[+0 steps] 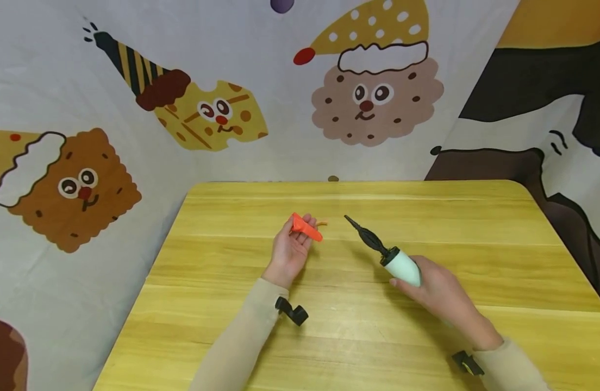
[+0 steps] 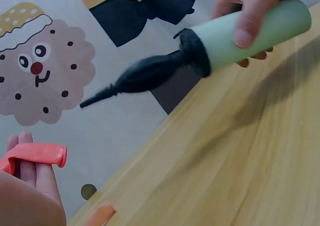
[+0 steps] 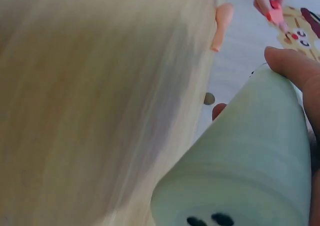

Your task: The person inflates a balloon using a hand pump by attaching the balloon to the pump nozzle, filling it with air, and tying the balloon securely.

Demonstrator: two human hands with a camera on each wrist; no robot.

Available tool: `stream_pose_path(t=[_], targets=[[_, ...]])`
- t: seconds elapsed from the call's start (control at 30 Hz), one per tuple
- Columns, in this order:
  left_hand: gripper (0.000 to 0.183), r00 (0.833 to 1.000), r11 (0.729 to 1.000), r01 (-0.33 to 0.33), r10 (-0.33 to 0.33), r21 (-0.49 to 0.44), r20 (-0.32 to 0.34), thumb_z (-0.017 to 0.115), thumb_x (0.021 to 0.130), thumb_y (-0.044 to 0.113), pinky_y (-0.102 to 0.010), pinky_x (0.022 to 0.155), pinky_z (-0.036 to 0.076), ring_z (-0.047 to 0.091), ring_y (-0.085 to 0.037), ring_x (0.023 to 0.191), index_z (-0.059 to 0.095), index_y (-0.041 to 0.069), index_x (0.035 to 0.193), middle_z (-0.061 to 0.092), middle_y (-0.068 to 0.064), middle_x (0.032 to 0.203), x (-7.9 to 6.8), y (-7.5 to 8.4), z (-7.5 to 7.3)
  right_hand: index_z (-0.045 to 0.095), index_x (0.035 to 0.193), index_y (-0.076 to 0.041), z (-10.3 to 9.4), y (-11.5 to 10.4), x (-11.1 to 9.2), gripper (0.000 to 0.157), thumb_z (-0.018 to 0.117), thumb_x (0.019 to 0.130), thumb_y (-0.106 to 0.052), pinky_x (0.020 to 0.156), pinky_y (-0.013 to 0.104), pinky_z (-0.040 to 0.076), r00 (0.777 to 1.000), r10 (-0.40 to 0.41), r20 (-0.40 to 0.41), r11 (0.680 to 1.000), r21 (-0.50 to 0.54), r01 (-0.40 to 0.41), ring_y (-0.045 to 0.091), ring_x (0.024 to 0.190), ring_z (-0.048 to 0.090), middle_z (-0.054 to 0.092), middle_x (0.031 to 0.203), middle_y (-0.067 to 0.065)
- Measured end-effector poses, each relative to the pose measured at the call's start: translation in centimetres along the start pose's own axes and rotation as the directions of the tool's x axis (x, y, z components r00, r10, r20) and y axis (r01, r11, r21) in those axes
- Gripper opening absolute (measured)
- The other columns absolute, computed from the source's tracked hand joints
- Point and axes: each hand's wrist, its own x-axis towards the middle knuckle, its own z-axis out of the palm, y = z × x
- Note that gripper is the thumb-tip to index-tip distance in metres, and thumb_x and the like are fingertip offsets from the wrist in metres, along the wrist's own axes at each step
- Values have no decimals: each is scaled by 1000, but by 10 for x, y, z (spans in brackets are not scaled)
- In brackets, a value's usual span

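Note:
My left hand (image 1: 289, 256), palm up over the table, holds a limp orange-red balloon (image 1: 307, 228) between thumb and fingers. In the left wrist view the neck of this balloon (image 2: 45, 154) lies across the fingers, its rolled mouth pointing right. My right hand (image 1: 442, 289) grips a hand balloon pump (image 1: 402, 267) by its pale green barrel. The pump's black nozzle (image 2: 145, 75) points up and left toward the balloon, with a gap between them. Beyond the left fingertips, a second, lighter orange balloon (image 3: 222, 26) lies flat on the table.
Both hands are above a wood-grain table (image 1: 358, 347) with rounded far corners. A white cloth backdrop (image 1: 280, 157) with cartoon biscuits and cheese hangs behind and to the left. Black camera mounts (image 1: 292, 311) sit at both wrists.

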Motion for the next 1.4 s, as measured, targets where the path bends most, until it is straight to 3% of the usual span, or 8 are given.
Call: stream_pose_path(t=[0.27,0.43,0.73,0.93,1.1,1.27,1.33,1.4], targets=[[42,1000,999,-14,14,-41,-10,43,113,25,-36,114,43,63,-26,125,44,2,148,68,-11,125,-1,2,6,64,119,2,15,-8,-5,59,87,83,-39,60,40,53,994,-107,-14,988,-115,104,20,76,62,70,97,10],[42,1000,999,-20,20,-51,-8,43,113,25,-37,115,42,63,-26,124,45,1,148,69,-11,124,-2,1,7,65,120,1,19,-12,-6,59,87,82,-38,62,42,55,991,-131,-18,985,-113,128,21,78,64,70,101,12],[43,1000,999,-19,19,-26,-2,43,113,24,-34,106,50,67,-23,116,41,4,151,68,-11,123,-3,-2,8,64,122,0,24,-14,-3,60,88,82,-38,60,39,53,989,-144,-22,986,-91,141,19,78,63,70,102,10],[38,1000,1000,5,-5,-12,19,41,114,24,-33,106,50,70,-20,110,45,2,145,69,-9,119,-3,-5,9,65,122,0,27,-17,-2,59,88,82,-37,62,40,55,985,-167,-37,983,-79,164,21,81,65,70,106,13],[40,1000,999,8,-7,-37,21,40,114,29,-34,106,50,69,-23,115,50,-1,139,67,-14,127,-3,-7,8,65,122,0,28,-18,-1,58,88,82,-36,61,40,55,985,-167,-45,984,-75,163,21,80,65,71,107,13],[54,997,998,-9,14,-69,78,32,113,42,-38,110,48,57,-31,134,42,-2,141,52,-23,147,-7,-11,5,64,123,1,29,-18,-1,59,87,83,-35,62,40,56,986,-157,-53,985,-74,153,23,81,66,70,109,16],[52,993,998,-22,29,-54,117,34,112,40,-38,112,46,54,-32,136,39,-1,144,47,-24,151,-8,-13,4,64,124,1,29,-19,-1,59,87,83,-36,62,41,56,987,-150,-53,987,-70,146,23,81,66,70,109,16],[42,988,999,-47,50,-21,147,40,111,27,-38,113,45,54,-33,136,37,1,144,45,-25,153,-8,-15,4,64,124,1,29,-21,-1,59,86,84,-36,61,40,55,989,-141,-51,988,-64,138,23,80,66,70,110,16]])
